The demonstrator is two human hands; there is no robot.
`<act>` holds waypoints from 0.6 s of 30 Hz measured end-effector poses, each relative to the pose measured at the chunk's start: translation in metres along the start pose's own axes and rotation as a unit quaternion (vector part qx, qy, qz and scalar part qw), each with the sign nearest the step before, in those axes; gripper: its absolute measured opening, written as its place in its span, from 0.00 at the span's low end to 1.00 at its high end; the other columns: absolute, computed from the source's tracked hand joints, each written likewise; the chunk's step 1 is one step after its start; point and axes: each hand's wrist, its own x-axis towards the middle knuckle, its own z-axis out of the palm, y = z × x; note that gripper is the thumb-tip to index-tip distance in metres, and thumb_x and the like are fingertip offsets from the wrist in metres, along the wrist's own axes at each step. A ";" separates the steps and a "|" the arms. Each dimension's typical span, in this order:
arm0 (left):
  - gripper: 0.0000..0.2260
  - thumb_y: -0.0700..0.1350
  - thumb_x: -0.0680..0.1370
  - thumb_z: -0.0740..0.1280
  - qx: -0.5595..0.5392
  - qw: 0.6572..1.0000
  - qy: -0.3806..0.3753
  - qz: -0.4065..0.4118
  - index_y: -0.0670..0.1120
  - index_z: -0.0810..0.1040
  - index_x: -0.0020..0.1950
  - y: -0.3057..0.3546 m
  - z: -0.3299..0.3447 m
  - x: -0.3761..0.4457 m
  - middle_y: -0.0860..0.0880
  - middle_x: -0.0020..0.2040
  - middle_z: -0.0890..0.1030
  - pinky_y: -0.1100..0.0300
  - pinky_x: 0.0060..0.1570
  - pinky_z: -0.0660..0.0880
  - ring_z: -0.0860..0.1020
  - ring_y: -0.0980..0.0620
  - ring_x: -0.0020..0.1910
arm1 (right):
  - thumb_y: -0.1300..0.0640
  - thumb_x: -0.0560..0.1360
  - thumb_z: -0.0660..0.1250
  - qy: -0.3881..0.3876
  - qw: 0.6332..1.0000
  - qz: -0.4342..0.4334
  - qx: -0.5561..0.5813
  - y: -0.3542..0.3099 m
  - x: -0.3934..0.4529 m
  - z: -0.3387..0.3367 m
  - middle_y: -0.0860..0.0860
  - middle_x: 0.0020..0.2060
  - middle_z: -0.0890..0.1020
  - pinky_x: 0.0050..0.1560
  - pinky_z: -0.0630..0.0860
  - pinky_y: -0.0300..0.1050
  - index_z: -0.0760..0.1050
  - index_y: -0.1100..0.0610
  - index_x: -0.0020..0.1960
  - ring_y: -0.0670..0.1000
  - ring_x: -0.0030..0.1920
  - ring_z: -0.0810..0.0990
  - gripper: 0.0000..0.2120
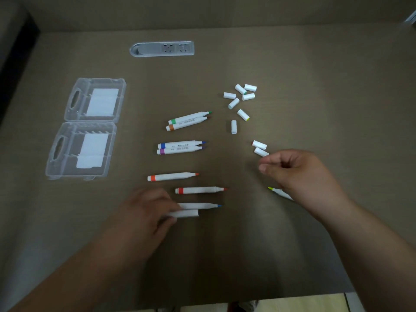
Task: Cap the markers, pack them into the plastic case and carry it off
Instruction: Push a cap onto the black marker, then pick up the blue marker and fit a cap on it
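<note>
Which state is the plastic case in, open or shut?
Open: the plastic case lies spread flat on the table, both halves facing up; no markers inside.

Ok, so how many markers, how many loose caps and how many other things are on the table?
Markers: 9
Loose caps: 9
Plastic case: 1
Socket strip: 1
Total: 20

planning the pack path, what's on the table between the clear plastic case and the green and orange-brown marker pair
Head view: nothing. Between the open clear plastic case and the green and orange-brown marker pair lies bare brown table.
</note>
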 end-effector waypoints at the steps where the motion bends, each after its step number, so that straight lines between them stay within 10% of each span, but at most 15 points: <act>1: 0.08 0.48 0.75 0.72 0.012 1.000 -0.008 0.018 0.56 0.84 0.53 0.003 0.005 -0.002 0.59 0.48 0.78 0.61 0.49 0.77 0.75 0.61 0.47 | 0.58 0.73 0.72 0.000 1.000 -0.004 -0.003 -0.001 0.000 0.002 0.49 0.30 0.80 0.33 0.71 0.34 0.84 0.53 0.43 0.41 0.28 0.72 0.02; 9: 0.12 0.45 0.66 0.80 0.064 0.995 0.013 0.079 0.53 0.86 0.49 0.017 0.030 -0.008 0.55 0.44 0.81 0.56 0.42 0.79 0.80 0.53 0.44 | 0.58 0.74 0.71 0.021 0.999 -0.005 -0.028 0.003 -0.003 0.012 0.47 0.31 0.79 0.31 0.70 0.32 0.84 0.53 0.42 0.41 0.29 0.73 0.04; 14: 0.10 0.50 0.76 0.65 0.050 0.993 0.067 0.079 0.51 0.86 0.49 0.025 0.028 -0.001 0.54 0.45 0.81 0.57 0.48 0.78 0.79 0.53 0.45 | 0.60 0.76 0.69 0.039 0.998 0.002 -0.040 0.009 -0.002 -0.001 0.49 0.34 0.81 0.30 0.69 0.28 0.83 0.54 0.44 0.37 0.28 0.73 0.06; 18: 0.07 0.44 0.68 0.77 0.093 0.990 0.083 0.058 0.50 0.86 0.45 0.027 0.029 0.020 0.51 0.43 0.82 0.55 0.44 0.79 0.80 0.50 0.43 | 0.60 0.76 0.68 0.069 0.996 0.013 -0.059 0.014 0.002 -0.016 0.43 0.28 0.78 0.33 0.70 0.36 0.83 0.53 0.43 0.38 0.25 0.73 0.06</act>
